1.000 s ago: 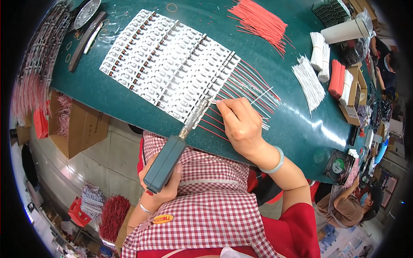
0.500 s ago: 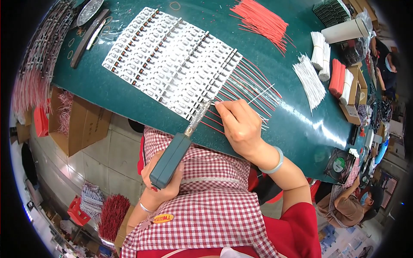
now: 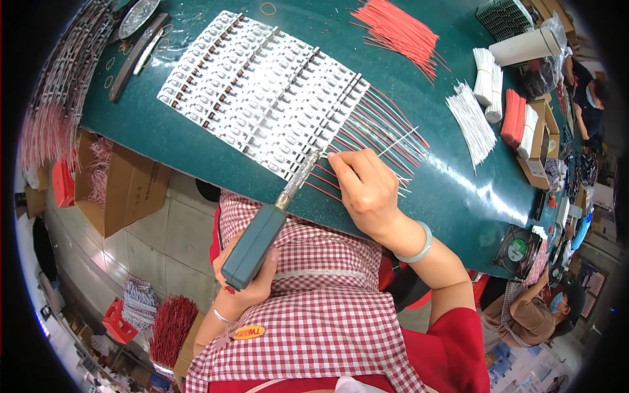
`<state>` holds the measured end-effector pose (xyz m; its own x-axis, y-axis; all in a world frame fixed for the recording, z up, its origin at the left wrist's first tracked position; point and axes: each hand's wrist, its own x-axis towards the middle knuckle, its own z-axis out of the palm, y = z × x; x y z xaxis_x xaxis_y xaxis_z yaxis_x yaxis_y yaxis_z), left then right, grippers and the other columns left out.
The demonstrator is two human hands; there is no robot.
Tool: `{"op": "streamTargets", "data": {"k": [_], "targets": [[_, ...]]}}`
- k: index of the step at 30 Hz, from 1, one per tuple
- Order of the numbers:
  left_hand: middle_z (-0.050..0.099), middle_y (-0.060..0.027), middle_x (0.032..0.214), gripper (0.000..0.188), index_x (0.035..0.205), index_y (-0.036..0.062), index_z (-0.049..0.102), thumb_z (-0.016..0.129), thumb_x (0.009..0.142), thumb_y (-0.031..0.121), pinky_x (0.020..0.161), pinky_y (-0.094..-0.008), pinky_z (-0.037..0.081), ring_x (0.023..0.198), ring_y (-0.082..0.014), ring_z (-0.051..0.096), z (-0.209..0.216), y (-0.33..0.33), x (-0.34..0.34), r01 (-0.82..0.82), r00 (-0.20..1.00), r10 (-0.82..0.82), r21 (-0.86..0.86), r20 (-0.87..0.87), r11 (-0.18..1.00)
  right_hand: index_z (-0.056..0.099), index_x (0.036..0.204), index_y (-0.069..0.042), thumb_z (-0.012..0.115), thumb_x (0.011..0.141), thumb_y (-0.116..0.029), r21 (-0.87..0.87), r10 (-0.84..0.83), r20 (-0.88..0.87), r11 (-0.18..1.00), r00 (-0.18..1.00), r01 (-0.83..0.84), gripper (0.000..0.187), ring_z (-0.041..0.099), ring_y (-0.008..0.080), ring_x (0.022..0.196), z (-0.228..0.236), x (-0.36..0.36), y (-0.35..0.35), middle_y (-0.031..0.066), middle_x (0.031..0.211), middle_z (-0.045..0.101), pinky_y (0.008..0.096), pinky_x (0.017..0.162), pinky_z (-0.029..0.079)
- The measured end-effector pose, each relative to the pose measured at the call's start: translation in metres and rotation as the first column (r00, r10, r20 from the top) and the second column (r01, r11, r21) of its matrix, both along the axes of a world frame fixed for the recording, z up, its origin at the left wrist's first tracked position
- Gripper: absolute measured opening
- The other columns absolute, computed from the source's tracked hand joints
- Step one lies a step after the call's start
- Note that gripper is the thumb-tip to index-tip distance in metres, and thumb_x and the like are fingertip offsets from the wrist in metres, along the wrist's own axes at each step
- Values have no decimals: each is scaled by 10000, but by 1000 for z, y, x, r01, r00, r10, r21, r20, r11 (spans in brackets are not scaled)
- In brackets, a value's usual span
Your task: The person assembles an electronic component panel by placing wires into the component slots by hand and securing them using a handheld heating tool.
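In my left hand (image 3: pixel 249 275) is a soldering iron (image 3: pixel 255 245) with a boxy dark green handle and a silvery, foil-like barrel. Its far end meets the near right edge of a panel of white circuit boards (image 3: pixel 262 98). Right beside that end, my right hand (image 3: pixel 367 190) pinches a white wire (image 3: pixel 400 140) close to the panel edge; the wire's other end sticks out past the knuckles. Red and white wires (image 3: pixel 386 124) fan out to the right from the same edge. The exact contact at the tip is too small to make out.
Loose red wires (image 3: pixel 400 33) lie at the back of the green table (image 3: pixel 452 190); white wire bundles (image 3: pixel 472 124) are at right. A small fan (image 3: pixel 517 249) stands at the right edge. Finished wired strips (image 3: pixel 65 85) hang at left above a cardboard box (image 3: pixel 124 190). Co-workers sit at right.
My left hand and the soldering iron have drawn slightly down and to the left, toward me. My right hand stays nearly still, pinching the white wire.
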<state>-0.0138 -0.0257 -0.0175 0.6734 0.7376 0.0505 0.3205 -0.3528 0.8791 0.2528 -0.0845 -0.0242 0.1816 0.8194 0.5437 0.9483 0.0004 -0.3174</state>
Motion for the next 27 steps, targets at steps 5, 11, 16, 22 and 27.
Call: {"op": "streamTargets", "data": {"k": [5, 11, 16, 22, 27], "targets": [[742, -187, 952, 235, 986, -54, 737, 777, 761, 1, 670, -329, 591, 765, -291, 744, -2, 0, -3, 24, 1000, -23, 52, -11, 998, 730, 987, 18, 730, 699, 56, -5, -7, 2, 1000, 1000, 7, 291, 621, 220, 713, -2, 0, 0, 68, 870, 673, 324, 579, 507], [741, -192, 967, 234, 990, -52, 740, 770, 763, -6, 684, -334, 594, 781, -295, 745, -5, -6, -11, -20, 998, 20, 3, -60, 1000, 729, 985, 15, 739, 692, 65, 73, 9, -7, 997, 1000, -8, 297, 613, 222, 700, 2, -6, -1, 73, 861, 670, 321, 566, 487], [739, -196, 975, 224, 985, -56, 738, 768, 767, -17, 703, -333, 595, 806, -294, 746, 7, -1, 0, -17, 1000, 18, 59, -8, 998, 730, 998, 10, 740, 681, 61, 32, 21, -9, 999, 1000, -21, 321, 604, 219, 685, -1, -9, -3, 67, 840, 665, 324, 556, 476], [731, -188, 968, 209, 970, -53, 731, 768, 767, -26, 710, -325, 592, 801, -282, 738, 7, -3, -3, 9, 1000, -9, 50, -9, 999, 728, 999, 8, 734, 693, 56, 10, 24, -1, 1000, 1000, -24, 310, 593, 213, 674, -1, -9, -4, 63, 840, 663, 324, 549, 472], [721, -175, 935, 187, 948, -51, 725, 762, 766, -32, 682, -319, 584, 769, -273, 726, 8, -1, -1, 36, 999, -34, 71, -21, 997, 726, 996, 5, 733, 697, 54, 8, 19, 6, 1000, 1000, -19, 303, 593, 214, 675, -2, -10, -4, 61, 843, 663, 324, 553, 476]]}}
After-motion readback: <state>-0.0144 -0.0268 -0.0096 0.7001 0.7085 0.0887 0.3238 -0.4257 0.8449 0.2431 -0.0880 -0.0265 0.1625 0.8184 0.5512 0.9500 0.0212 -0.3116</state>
